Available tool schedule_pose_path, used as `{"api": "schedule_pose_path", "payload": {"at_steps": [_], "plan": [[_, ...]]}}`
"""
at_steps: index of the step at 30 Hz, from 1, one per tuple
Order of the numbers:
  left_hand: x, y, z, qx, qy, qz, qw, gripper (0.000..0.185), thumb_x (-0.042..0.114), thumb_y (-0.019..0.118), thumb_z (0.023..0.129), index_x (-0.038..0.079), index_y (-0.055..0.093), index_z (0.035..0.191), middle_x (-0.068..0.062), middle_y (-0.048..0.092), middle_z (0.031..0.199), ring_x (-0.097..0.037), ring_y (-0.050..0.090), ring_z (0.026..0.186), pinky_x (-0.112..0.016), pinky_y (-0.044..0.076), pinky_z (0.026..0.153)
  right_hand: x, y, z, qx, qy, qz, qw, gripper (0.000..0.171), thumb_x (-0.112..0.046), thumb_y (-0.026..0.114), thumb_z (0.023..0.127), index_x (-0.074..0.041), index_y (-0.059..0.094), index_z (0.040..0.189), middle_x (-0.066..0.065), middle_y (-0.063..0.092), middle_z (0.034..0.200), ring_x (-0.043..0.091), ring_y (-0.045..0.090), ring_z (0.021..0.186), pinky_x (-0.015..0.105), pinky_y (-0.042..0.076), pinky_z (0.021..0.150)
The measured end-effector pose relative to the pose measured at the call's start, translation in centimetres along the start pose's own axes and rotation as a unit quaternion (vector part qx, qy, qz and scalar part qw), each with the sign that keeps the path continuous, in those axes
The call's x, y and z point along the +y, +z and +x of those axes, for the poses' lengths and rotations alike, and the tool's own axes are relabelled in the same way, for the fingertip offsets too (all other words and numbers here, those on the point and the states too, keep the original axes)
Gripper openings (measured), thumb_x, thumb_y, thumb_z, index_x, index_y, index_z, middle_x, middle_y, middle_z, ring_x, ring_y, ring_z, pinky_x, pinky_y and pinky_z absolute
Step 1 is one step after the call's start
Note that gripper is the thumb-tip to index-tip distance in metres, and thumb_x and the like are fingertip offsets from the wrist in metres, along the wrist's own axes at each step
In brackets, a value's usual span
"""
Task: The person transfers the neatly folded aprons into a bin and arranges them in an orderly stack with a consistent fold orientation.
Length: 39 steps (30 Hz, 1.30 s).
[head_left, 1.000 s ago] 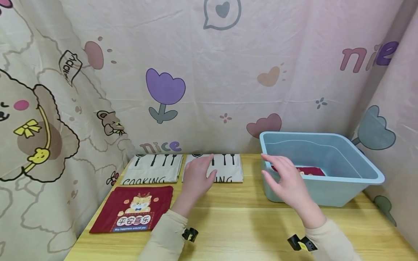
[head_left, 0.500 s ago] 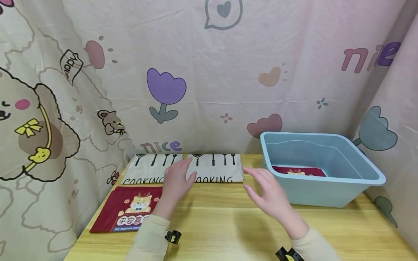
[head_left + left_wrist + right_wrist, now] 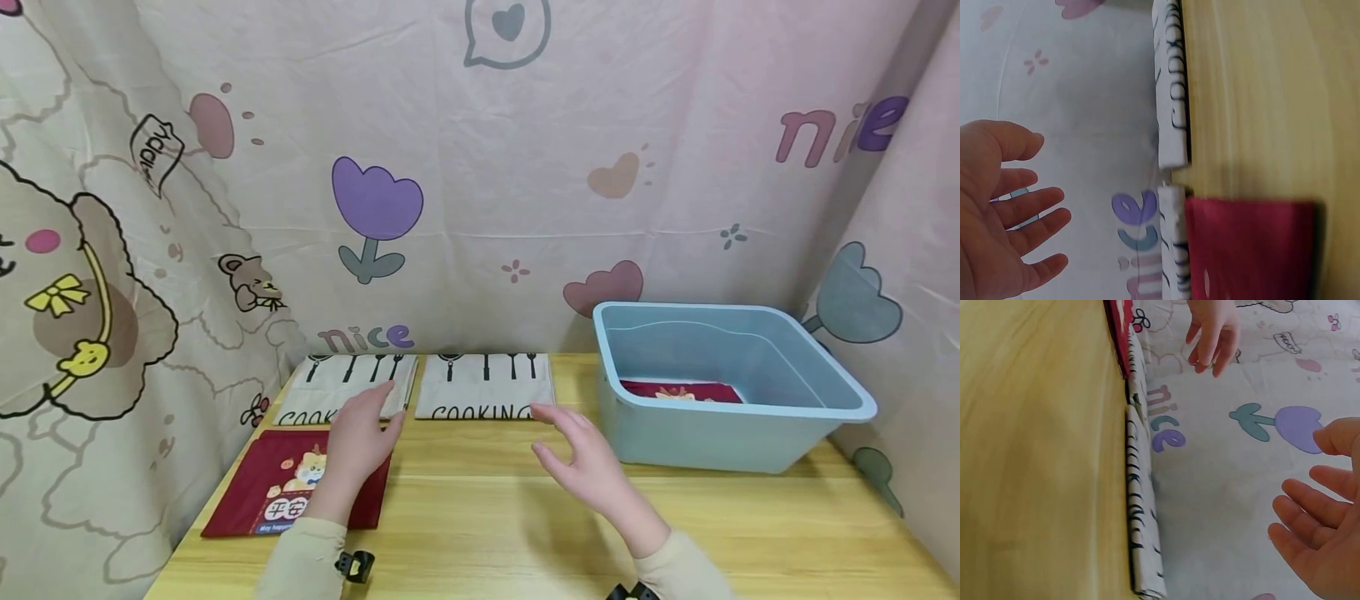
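Observation:
My left hand (image 3: 358,437) hovers with fingers spread over the right edge of a folded red cloth (image 3: 277,487) printed with a cartoon animal; it holds nothing. Behind it lie two folded white cloths marked COOKING, the left one (image 3: 337,392) and the right one (image 3: 483,386). My right hand (image 3: 581,454) is open above the bare wooden table (image 3: 525,517), just in front of the right white cloth and left of a light blue plastic tub (image 3: 720,392). A second red cloth (image 3: 678,390) lies flat inside the tub. The left wrist view shows open fingers (image 3: 1022,212) above both white cloths.
A printed curtain (image 3: 480,183) with tulips, hearts and bears walls the table at the back and both sides. The tub stands at the back right. Bare tabletop stretches along the front and centre.
Both hands have moved left and toward me. The left hand went from the right white cloth to the red cloth; the right hand left the tub's rim for the table centre.

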State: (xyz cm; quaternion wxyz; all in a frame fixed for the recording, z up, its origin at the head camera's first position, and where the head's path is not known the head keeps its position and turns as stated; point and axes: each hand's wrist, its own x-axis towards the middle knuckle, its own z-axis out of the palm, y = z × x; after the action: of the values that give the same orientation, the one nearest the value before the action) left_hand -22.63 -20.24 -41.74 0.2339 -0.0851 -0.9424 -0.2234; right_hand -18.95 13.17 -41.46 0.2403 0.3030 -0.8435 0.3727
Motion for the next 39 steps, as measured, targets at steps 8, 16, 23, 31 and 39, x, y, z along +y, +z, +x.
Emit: {"api": "schedule_pose_path", "payload": {"at_steps": [8,16,23,31,39], "plan": [[-2.7,-1.7,-1.4,-0.023,-0.041,0.011,0.9988,0.053,0.019,0.069,0.091,-0.004,0.054,0.136,-0.028,0.057,0.132,-0.046,0.051,0.121,-0.061,0.039,0.1,-0.3,2.4,-0.2,-0.015,0.013,0.034,0.999,0.05,-0.002,0.076,0.083,0.001,0.059,0.13,0.01,0.066,0.118,0.025,0.062,0.105,0.04,0.054,0.087],[-5.6,-3.8,-3.1,-0.047,-0.093,0.028,0.9941,0.056,0.021,0.067,0.092,-0.007,0.05,0.137,-0.032,0.055,0.131,-0.049,0.052,0.119,-0.064,0.041,0.096,-1.2,4.7,-0.3,-0.07,0.049,0.083,0.993,0.05,-0.005,0.072,0.088,0.002,0.055,0.134,0.013,0.064,0.121,0.027,0.062,0.107,0.04,0.054,0.089],[-7.9,-4.9,-4.2,-0.073,-0.136,0.03,0.9876,0.062,0.024,0.067,0.093,-0.012,0.045,0.138,-0.036,0.054,0.128,-0.051,0.053,0.114,-0.064,0.044,0.092,-1.6,6.4,-0.4,-0.087,0.056,0.125,0.987,0.05,-0.005,0.071,0.088,0.005,0.054,0.134,0.017,0.064,0.119,0.031,0.063,0.105,0.04,0.055,0.086],[-10.6,-6.1,-4.9,-0.093,-0.163,0.021,0.9819,0.066,0.029,0.063,0.095,-0.018,0.041,0.136,-0.041,0.05,0.127,-0.055,0.05,0.113,-0.066,0.043,0.091,-2.7,8.2,0.0,-0.125,0.093,0.201,0.967,0.047,-0.007,0.068,0.092,0.009,0.052,0.134,0.024,0.063,0.119,0.037,0.063,0.104,0.043,0.055,0.086],[-12.7,-7.8,-4.8,-0.115,-0.227,-0.014,0.9671,0.068,0.032,0.06,0.098,-0.016,0.036,0.139,-0.042,0.047,0.127,-0.053,0.052,0.108,-0.066,0.045,0.089,-3.8,10.3,0.5,-0.15,0.146,0.259,0.943,0.05,-0.013,0.068,0.093,0.007,0.051,0.136,0.023,0.062,0.12,0.035,0.064,0.106,0.035,0.054,0.089]]}}
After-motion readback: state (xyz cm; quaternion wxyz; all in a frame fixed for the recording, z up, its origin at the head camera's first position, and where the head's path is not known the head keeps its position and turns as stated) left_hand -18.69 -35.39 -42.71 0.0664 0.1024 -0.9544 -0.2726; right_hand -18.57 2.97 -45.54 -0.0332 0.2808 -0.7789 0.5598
